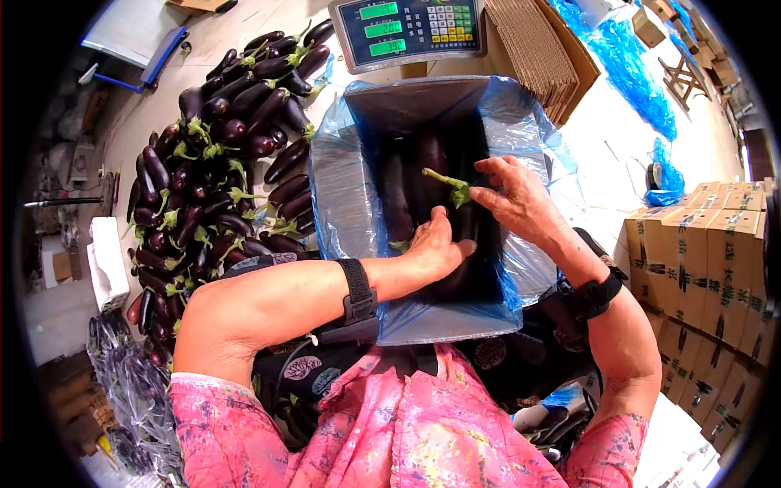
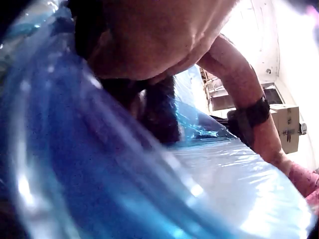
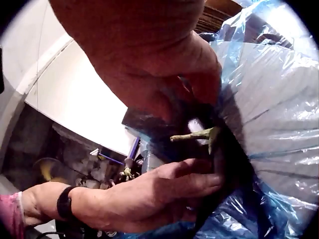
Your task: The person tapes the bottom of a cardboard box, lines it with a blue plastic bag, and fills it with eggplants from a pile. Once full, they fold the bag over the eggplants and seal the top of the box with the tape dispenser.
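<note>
An open box lined with thin blue plastic (image 1: 443, 324) stands before the person, dark eggplants (image 1: 399, 183) lying inside. One eggplant (image 1: 465, 223) has its green stem (image 1: 442, 176) pointing up and left. My left hand (image 1: 438, 246) reaches in over the near left side and grips this eggplant's body between thumb and fingers. From the right, my right hand (image 1: 521, 199) holds its stem end, thumb at the green cap. In the right wrist view, the stem (image 3: 192, 136) sticks out between both hands. The left wrist view is mostly blurred plastic (image 2: 99, 164).
A big heap of eggplants (image 1: 236, 106) covers the floor at left. Behind the box stands a digital scale display (image 1: 407, 32), with flattened cardboard (image 1: 533, 57) beside it. Stacked cartons (image 1: 700, 260) rise at right. Blue plastic film (image 1: 626, 65) lies at the back right.
</note>
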### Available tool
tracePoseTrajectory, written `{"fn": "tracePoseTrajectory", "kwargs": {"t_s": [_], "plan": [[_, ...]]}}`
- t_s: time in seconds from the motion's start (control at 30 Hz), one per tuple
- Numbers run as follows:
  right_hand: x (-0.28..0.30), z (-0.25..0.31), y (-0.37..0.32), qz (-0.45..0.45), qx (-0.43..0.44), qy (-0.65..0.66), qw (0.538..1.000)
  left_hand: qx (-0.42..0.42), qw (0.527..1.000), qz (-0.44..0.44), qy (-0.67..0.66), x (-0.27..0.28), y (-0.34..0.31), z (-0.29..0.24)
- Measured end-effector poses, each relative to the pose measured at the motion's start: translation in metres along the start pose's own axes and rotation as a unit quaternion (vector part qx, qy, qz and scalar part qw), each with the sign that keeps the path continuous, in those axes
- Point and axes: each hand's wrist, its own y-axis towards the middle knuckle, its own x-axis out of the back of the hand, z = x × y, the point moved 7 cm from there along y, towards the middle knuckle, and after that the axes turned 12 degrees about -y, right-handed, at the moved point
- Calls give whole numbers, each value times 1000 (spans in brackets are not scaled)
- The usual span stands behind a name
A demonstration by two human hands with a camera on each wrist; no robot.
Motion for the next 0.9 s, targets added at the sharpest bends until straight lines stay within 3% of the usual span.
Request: {"fn": "tracePoseTrajectory", "kwargs": {"t_s": [0.1, 0.2, 0.3, 0.43, 0.5, 0.53, 0.63, 0.7, 0.73, 0.8, 0.9], "plan": [[-1, 1, 1, -4, 3, -28, 1000, -40, 997, 15, 63, 0, 0, -3], [2, 13, -2, -25, 53, -114, 992, 19, 984, 70, 161, -1, 6, 6], [-11, 30, 0, -43, 135, -195, 971, 14, 992, 59, 112, -2, 3, 12], [-45, 33, 12, 7, 137, -254, 957, -27, 987, 85, 130, -7, -11, 20], [-63, 26, 18, 61, 112, -303, 944, -8, 991, 87, 103, -8, -14, 18], [-63, 27, 20, 42, 125, -305, 943, 1, 992, 87, 88, -7, -15, 16], [-63, 30, 30, -18, 167, -279, 945, -76, 991, 105, -42, -12, 2, 53], [-68, 25, 35, 33, 113, -259, 959, -129, 980, 133, -74, -4, -1, 38], [-70, 21, 36, 59, 85, -249, 963, -108, 982, 153, -31, -5, -2, 38], [-76, 23, 37, 66, 126, -244, 959, -67, 978, 190, 51, -3, -8, 24], [-77, 33, 35, 90, 171, -237, 952, -16, 958, 151, 245, -15, -11, 28]]}}
